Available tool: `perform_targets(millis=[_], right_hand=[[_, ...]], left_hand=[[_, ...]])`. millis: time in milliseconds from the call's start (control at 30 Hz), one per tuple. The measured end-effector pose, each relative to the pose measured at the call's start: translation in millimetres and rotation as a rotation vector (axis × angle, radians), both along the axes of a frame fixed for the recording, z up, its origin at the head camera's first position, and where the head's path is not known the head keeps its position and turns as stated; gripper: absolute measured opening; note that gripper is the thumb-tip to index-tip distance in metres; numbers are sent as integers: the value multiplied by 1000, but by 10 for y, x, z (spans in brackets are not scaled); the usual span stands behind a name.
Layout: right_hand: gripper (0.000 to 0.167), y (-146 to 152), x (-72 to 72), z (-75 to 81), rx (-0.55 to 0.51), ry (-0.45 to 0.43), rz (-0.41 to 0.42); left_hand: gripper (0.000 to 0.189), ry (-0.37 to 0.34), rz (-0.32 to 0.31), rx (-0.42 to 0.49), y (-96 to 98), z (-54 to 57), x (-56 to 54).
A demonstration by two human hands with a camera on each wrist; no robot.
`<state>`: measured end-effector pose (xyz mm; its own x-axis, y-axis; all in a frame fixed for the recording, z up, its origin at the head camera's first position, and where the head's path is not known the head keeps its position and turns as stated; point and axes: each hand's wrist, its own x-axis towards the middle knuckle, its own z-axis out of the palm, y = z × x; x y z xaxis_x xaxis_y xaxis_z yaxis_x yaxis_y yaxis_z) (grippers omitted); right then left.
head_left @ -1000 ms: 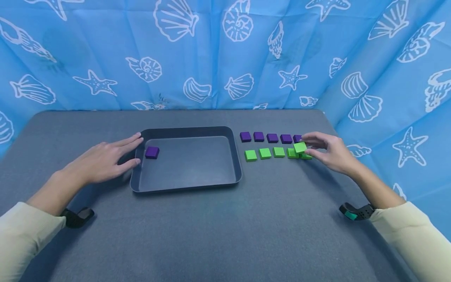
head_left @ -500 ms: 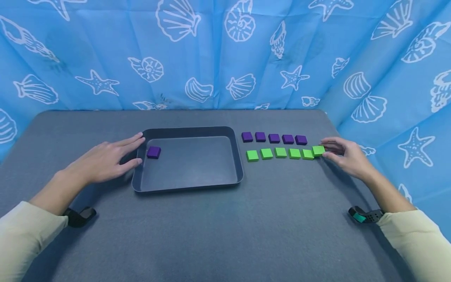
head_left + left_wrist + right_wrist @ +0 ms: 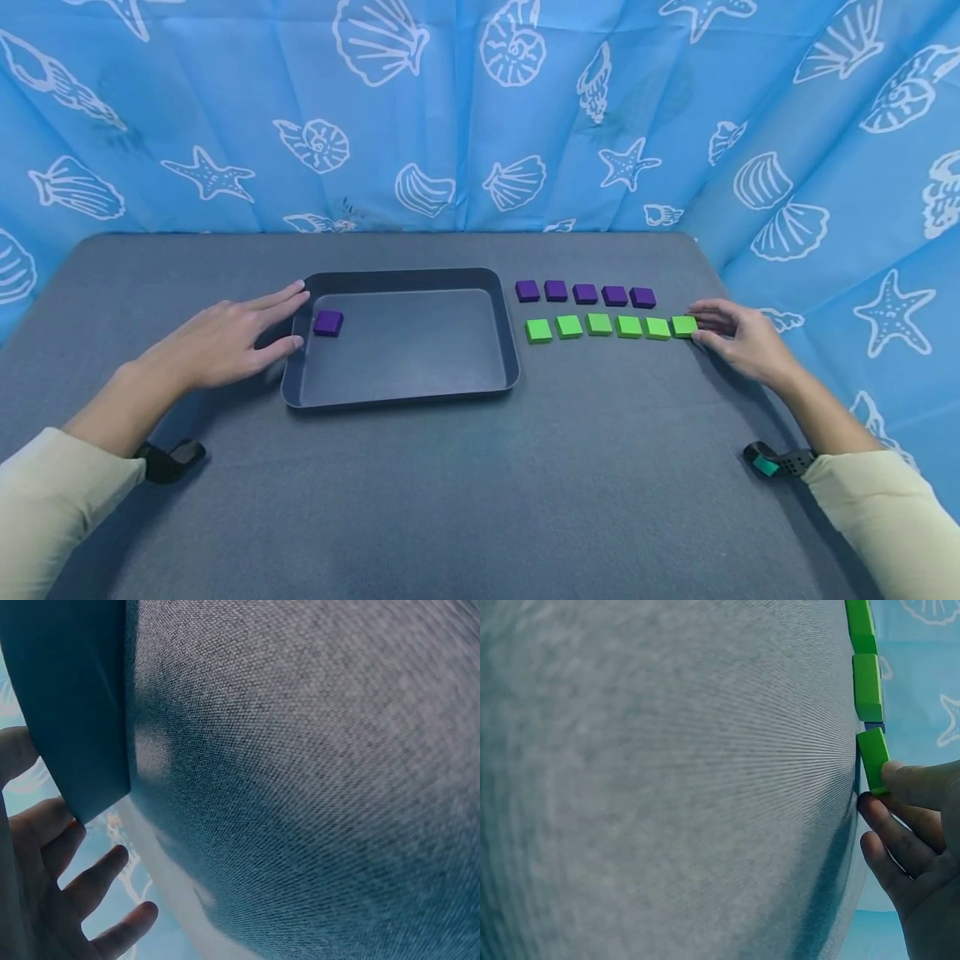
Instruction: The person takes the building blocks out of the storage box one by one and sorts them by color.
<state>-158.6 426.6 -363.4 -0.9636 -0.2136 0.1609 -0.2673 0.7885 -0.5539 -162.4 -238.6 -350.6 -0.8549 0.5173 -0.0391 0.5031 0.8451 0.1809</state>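
Note:
My right hand (image 3: 742, 337) pinches the last green block (image 3: 683, 327) at the right end of the green row. In the right wrist view the thumb (image 3: 915, 784) lies against that block (image 3: 873, 759), which is slightly tilted there. At the left, my left hand (image 3: 225, 342) rests with fairly straight fingers on the left rim of a dark rectangular tray (image 3: 405, 400). Inside the tray, near that side, lies one purple block (image 3: 327, 323). The left wrist view shows the fingers (image 3: 94, 881) spread by the tray's outer wall (image 3: 82, 697).
Right of the tray, several green blocks (image 3: 598, 325) form a row. Behind them runs a row of several purple blocks (image 3: 585, 293). All lie on a grey cloth-covered table (image 3: 465, 500). A blue shell-patterned curtain (image 3: 450, 117) hangs behind and at the right.
My right hand has carried the green block rightward from above the row and lowered it to the row's right end. The left hand has stayed on the tray's rim.

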Motion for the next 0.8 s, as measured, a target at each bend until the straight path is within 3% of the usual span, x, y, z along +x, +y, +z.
perform_targets(millis=[200, 467, 633, 800], right_hand=[[37, -4, 10, -15, 74, -16, 9], [45, -35, -14, 23, 82, -43, 33], [47, -177, -130, 179, 81, -29, 43], [49, -553, -259, 400, 84, -38, 59]], left_hand=[[71, -6, 5, -9, 0, -1, -5], [71, -7, 4, -13, -2, 4, -10], [71, 6, 4, -16, -5, 16, -19], [71, 4, -1, -23, -12, 19, -21]])
